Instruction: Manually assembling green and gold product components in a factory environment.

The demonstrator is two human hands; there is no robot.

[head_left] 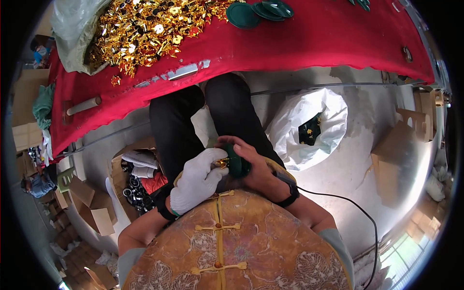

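**Two hands joined over a green disc and a gold piece, above the lap**

The left hand (197,181), in a white knitted glove, is curled closed, its fingertips pinching a small shiny gold metal piece (222,163). The bare right hand (253,170) wraps around a dark green round plastic disc (238,163), fingers closed over its edge, and holds it upright against the gold piece, so the two parts touch between the hands. Both hands sit just above the person's lap, over black trousers (203,121), close to the chest of a gold-patterned garment with knotted fastenings (227,241). A black band circles the right wrist, and a black cable (348,205) runs from it toward the lower right.

Ahead lies a table covered in red cloth (314,38). On it a heap of the same glittering gold pieces (145,29) spills from a pale green plastic bag (72,34), well apart from a small stack of green discs (261,10) near the far edge. On the floor to the right stands an open white sack (309,125) with a few gold and green parts inside. To the left, cardboard boxes (92,203) crowd the floor.
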